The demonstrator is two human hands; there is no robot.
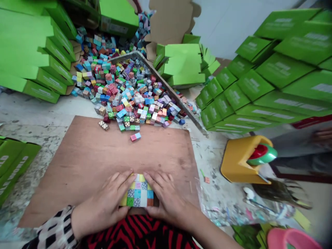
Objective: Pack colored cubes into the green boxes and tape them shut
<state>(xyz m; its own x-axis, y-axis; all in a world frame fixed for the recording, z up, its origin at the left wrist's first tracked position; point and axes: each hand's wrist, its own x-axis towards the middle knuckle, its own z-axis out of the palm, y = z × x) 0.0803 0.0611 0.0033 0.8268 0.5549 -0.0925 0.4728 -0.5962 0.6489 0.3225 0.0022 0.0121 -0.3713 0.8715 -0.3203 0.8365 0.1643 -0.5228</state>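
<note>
A flat block of small patterned cubes point(140, 190), in yellow, grey, blue, green, white and brown, lies at the near edge of the brown board point(103, 152). My left hand point(111, 193) is closed against its left side, fingers along the edge and thumb at the near corner. From the right, my right hand point(166, 195) grips the opposite side the same way. Part of the block's sides is hidden under my fingers. Farther up the board sits a pink-and-blue cube pair point(135, 137) on its own.
A large heap of coloured cubes point(129, 90) spreads behind the board, with a metal bar point(166, 84) across it. Green boxes point(259, 86) are stacked at right, more green cartons point(28, 55) at left. A yellow container point(233, 160) stands right of the board, a pink tub point(287, 238) below it.
</note>
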